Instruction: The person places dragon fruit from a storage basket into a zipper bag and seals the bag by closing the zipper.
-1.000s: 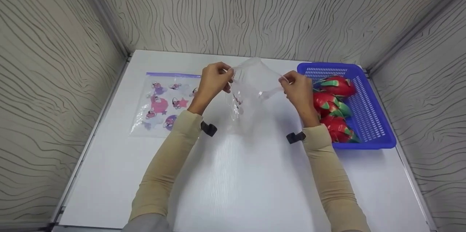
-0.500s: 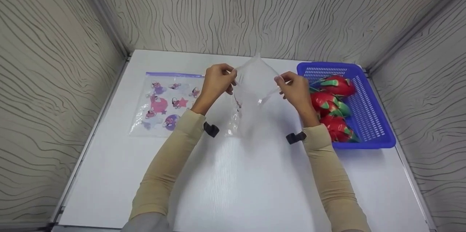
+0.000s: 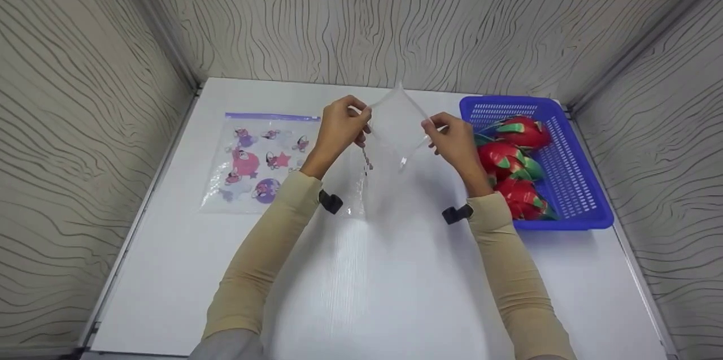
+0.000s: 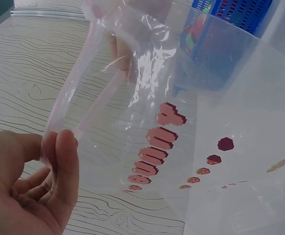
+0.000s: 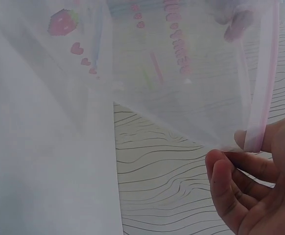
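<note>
The clear bag (image 3: 395,122) is held over the middle of the bench (image 3: 367,292), mouth spread wide; the left hand (image 3: 342,128) and right hand (image 3: 452,137) each pinch its edge between thumb and fingers. I'd judge it light, limp and slick, best gripped by the stiffer pink strip (image 5: 260,98). Its bottom blurs into the white; I can't tell whether it touches down.
</note>
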Motion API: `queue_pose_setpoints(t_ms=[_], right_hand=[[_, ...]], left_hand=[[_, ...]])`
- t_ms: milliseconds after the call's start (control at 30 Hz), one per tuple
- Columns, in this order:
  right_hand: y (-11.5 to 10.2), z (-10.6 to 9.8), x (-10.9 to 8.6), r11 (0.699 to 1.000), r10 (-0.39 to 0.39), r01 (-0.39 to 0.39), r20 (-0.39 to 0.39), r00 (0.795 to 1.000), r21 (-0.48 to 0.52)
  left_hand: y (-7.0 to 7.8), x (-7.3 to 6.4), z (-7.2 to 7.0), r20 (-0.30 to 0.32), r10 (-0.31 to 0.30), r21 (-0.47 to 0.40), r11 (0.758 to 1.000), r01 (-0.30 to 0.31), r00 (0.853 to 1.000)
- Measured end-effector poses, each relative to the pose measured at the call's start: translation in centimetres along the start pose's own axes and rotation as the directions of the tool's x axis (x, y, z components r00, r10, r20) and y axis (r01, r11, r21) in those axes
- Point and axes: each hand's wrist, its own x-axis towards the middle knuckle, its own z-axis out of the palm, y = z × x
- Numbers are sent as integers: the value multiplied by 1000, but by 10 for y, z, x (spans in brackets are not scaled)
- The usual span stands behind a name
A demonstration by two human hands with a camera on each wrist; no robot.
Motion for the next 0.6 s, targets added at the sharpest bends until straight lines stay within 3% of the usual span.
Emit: queue_pose_setpoints(t_ms=[600], right_hand=[[4, -10, 0, 997, -4, 3, 19, 1000, 74]], left_hand=[[-2, 1, 4, -21, 28, -19, 999, -28, 999]])
